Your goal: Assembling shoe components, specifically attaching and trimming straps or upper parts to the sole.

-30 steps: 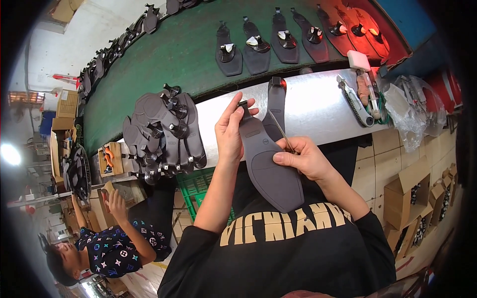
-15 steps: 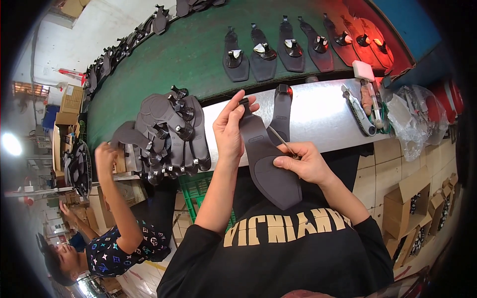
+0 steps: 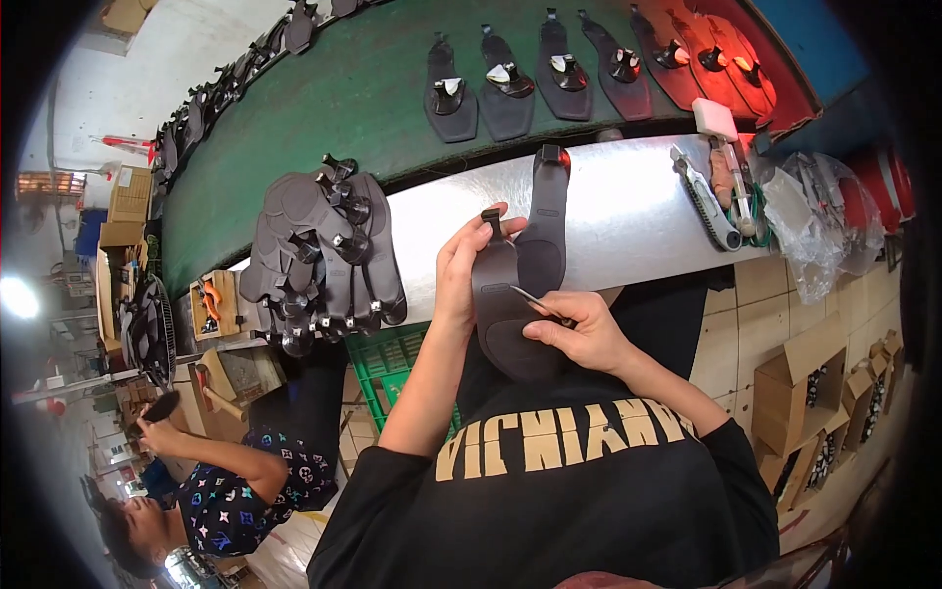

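My left hand point(image 3: 459, 280) grips a dark grey shoe sole point(image 3: 512, 344) near its narrow end, where a small black heel sticks up. The sole is tilted over my lap, its broad end toward me. In my right hand point(image 3: 586, 332) is a slim pointed metal tool point(image 3: 526, 295), its tip at the small oval mark on the sole. Which kind of tool it is I cannot tell. Behind my left hand, a second dark sole point(image 3: 549, 216) lies on the metal bench edge. Left of my hands rests a pile of heeled soles point(image 3: 329, 260).
A row of soles point(image 3: 453, 110) lies on the green conveyor belt point(image 3: 324, 108), red-lit at right. A utility knife point(image 3: 708, 208) and plastic bag point(image 3: 810, 226) are on the bench's right. A co-worker point(image 3: 221, 481) sits at left. Below stand a green crate point(image 3: 378, 368) and cardboard boxes point(image 3: 800, 393).
The sole in my left hand has shifted slightly, and the tool's tip has come down to its oval mark. The co-worker's arm has withdrawn from the pile, a dark piece in hand.
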The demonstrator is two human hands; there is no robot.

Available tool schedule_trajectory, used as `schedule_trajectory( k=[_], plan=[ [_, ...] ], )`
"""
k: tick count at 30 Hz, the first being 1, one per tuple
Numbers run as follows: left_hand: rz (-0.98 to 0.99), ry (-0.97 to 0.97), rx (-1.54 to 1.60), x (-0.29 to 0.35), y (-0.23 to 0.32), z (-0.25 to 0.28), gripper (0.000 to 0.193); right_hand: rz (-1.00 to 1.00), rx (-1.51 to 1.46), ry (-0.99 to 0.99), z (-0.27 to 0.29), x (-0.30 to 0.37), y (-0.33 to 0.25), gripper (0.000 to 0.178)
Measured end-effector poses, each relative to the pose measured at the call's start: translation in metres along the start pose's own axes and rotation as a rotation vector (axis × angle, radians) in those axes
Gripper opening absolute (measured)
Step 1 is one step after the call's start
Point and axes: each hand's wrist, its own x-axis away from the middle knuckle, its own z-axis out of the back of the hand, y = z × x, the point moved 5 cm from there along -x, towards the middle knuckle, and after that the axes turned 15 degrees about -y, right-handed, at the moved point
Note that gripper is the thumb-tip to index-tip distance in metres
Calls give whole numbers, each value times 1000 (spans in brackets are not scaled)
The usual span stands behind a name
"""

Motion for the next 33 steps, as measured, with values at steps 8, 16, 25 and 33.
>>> schedule_trajectory(
  k=[8,16,25,33],
  plan=[
    [-65,-62,-213,15,3,-25,54,-17,-11,352,33,3,-23,34],
    [-202,35,-538,21,13,-81,65,-18,-348,262,26,-34,-1,30],
    [-355,59,-774,19,-3,-56,59,-63,-630,193,19,-33,-9,28],
    [-390,46,-823,18,0,-57,63,-53,-669,199,18,-33,-7,30]
  ],
)
